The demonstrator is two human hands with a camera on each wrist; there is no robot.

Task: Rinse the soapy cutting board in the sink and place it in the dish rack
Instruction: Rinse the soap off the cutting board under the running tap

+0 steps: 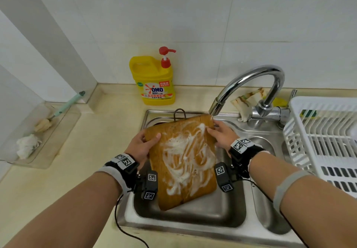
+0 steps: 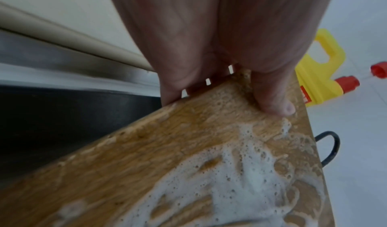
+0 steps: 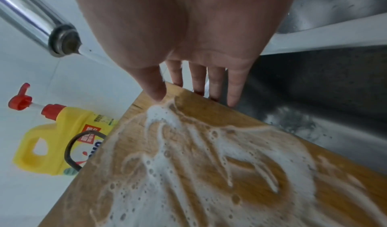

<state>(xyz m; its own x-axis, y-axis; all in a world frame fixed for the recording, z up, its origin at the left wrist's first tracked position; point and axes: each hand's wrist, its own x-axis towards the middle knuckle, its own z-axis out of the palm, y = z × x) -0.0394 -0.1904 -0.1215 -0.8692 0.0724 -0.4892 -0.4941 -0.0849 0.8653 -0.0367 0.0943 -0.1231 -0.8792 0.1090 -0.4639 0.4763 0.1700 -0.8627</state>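
The wooden cutting board (image 1: pixel 183 161), streaked with white foam, stands tilted in the steel sink (image 1: pixel 193 214), its wire loop (image 1: pixel 180 113) at the far end. My left hand (image 1: pixel 144 143) grips the board's left edge, thumb (image 2: pixel 276 101) on the face and fingers behind. My right hand (image 1: pixel 220 133) holds the upper right edge, thumb on the foam (image 3: pixel 163 114) and fingers (image 3: pixel 234 91) behind the edge. The faucet spout (image 1: pixel 215 108) hangs over the board's far right corner, and a thin stream runs from it. The white dish rack (image 1: pixel 324 132) stands to the right of the sink.
A yellow detergent bottle (image 1: pixel 154 81) with a red pump stands behind the sink. A clear tray (image 1: pixel 44 137) at the left holds a brush and a rag. A stained cloth (image 1: pixel 249 97) lies behind the faucet. A small second basin (image 1: pixel 270 189) lies between sink and rack.
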